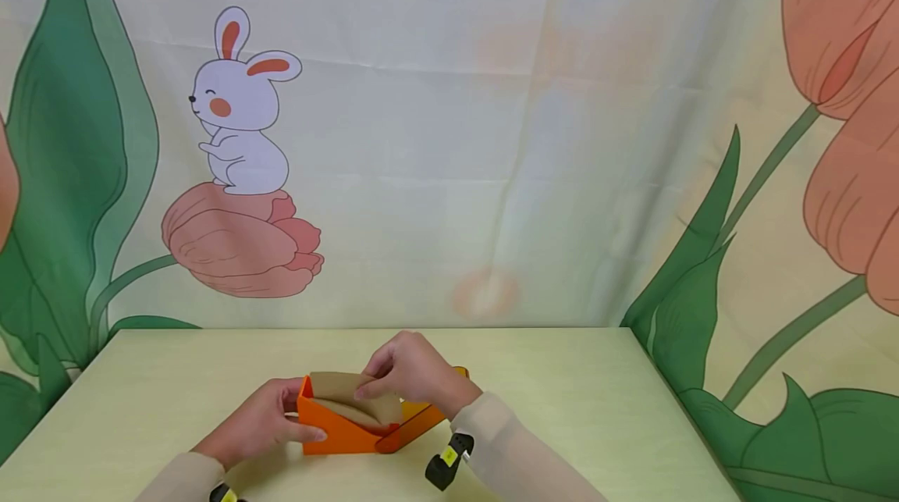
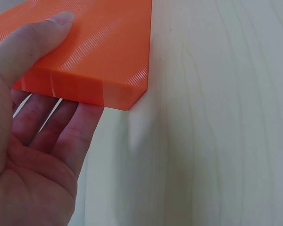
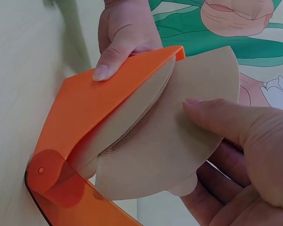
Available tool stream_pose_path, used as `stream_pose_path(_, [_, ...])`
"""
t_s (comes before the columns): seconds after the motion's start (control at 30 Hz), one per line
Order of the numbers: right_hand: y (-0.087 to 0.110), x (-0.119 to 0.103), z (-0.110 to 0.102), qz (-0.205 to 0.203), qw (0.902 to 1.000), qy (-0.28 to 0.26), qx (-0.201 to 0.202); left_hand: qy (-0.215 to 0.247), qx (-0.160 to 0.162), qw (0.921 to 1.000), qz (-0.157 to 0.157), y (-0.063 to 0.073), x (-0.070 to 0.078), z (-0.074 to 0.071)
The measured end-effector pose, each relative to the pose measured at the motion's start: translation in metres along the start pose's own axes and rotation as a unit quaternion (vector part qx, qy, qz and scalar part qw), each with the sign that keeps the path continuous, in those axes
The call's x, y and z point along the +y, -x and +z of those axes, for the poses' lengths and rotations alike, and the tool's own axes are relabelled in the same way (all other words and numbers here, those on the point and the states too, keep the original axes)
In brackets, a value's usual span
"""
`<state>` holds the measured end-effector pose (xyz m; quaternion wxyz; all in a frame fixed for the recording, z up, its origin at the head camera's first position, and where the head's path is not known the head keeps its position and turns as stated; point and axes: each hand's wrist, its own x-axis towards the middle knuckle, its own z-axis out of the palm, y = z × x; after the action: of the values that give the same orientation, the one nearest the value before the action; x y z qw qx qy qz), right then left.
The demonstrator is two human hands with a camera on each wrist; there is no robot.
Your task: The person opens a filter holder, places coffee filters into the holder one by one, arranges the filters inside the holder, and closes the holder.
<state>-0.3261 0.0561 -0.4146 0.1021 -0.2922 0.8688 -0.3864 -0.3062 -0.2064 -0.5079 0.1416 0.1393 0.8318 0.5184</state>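
Observation:
An orange plastic box (image 1: 332, 433) with a sloped open top stands on the table, holding a stack of brown paper coffee filters (image 3: 132, 106). My left hand (image 1: 258, 418) grips its left end, the thumb (image 2: 42, 37) lying on the front face and the fingers round behind the end wall. With my right hand (image 1: 414, 371) I pinch one coffee filter (image 3: 179, 132) between thumb and fingers, in front of the stack in the right wrist view. Part of that filter's lower edge still overlaps the box. The box's see-through orange lid (image 3: 92, 205) is swung open to the right on a round hinge.
The pale wood-grain table (image 1: 562, 393) reaches back to a fabric backdrop (image 1: 421, 135) printed with a rabbit and tulips. A black device with a yellow label (image 1: 448, 459) is strapped at my right wrist, close over the table.

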Motion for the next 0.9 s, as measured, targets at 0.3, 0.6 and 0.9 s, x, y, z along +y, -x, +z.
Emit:
stream_pose_path(0.3, [-0.0032,0.0025,0.0002,-0.012,0.9999,0.006,-0.004,0.007,-0.002,1.0000,0.002,-0.0006,-0.0016,0.0000])
stream_pose_path(0.6, [-0.0079,0.0004,-0.0015,-0.038,0.9991,0.002,-0.017,0.010,-0.003,0.9999,-0.001,-0.0015,-0.0013,-0.0009])
stream_pose_path(0.9, [-0.0055,0.0013,0.0074,0.004,0.9991,0.004,-0.042,0.016,-0.001,0.9999,-0.004,-0.0005,-0.0029,-0.0001])
